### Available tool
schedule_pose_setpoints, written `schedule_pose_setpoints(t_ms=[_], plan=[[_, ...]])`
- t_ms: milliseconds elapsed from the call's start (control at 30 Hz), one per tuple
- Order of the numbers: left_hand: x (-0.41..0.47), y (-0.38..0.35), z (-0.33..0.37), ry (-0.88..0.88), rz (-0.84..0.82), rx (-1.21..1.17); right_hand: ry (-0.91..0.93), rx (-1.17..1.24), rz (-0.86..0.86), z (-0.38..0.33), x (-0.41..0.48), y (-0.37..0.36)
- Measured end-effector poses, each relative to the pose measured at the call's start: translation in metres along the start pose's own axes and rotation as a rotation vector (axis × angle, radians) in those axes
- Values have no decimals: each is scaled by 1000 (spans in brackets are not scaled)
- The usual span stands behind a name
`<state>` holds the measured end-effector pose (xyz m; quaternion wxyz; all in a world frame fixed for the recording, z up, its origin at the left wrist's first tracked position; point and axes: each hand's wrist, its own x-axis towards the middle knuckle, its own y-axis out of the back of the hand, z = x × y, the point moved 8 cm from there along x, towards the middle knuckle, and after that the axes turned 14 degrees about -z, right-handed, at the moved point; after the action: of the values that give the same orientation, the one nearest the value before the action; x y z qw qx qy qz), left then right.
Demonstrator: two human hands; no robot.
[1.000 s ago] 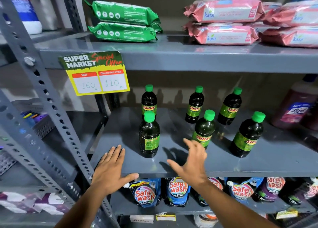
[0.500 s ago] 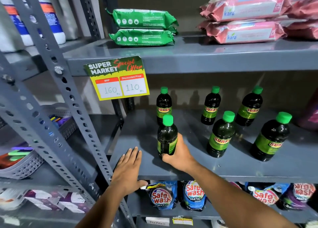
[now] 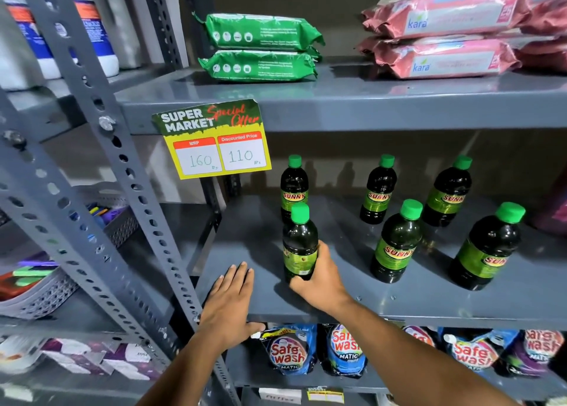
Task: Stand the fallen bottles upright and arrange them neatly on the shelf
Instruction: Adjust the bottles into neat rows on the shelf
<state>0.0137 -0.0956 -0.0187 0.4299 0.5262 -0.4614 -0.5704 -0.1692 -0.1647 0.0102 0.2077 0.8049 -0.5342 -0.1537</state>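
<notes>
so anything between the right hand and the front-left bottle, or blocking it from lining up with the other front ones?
Nothing visible. The right hand already wraps the front-left bottle near its base. Bare shelf lies between it and the middle front bottle. The left hand rests flat on the shelf edge, off to the side.

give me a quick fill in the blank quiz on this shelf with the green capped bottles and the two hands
1. The right hand grips the front-left dark green-capped bottle, whose label faces ____ from the camera.
2. The grey metal shelf holds ____ such bottles, all upright.
3. The left hand lies ____ on the shelf's front edge.
4. The yellow price card shows a discounted price of ____.

Missing words: away; six; flat; 110
</notes>
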Motion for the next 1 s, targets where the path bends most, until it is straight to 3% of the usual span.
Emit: schedule_pose_setpoints(t_ms=[67,200,300,433,600,1000], plan=[[-1,0,0,-1,5,-2,11,11,-63,1,2,-7],[-1,0,0,0,19,-3,-17,-35,71,2,-3,0],[-1,1,1,-3,23,-4,11,-28,-3,-2,-1,-6],[-1,-1,1,-1,29,-5,18,-104,129,-3,-5,2],[1,-2,-1,-1,36,2,8,-47,13,-4,-2,-9],[2,-5,-2,-12,58,13,33,-148,82,-5,-2,-12]])
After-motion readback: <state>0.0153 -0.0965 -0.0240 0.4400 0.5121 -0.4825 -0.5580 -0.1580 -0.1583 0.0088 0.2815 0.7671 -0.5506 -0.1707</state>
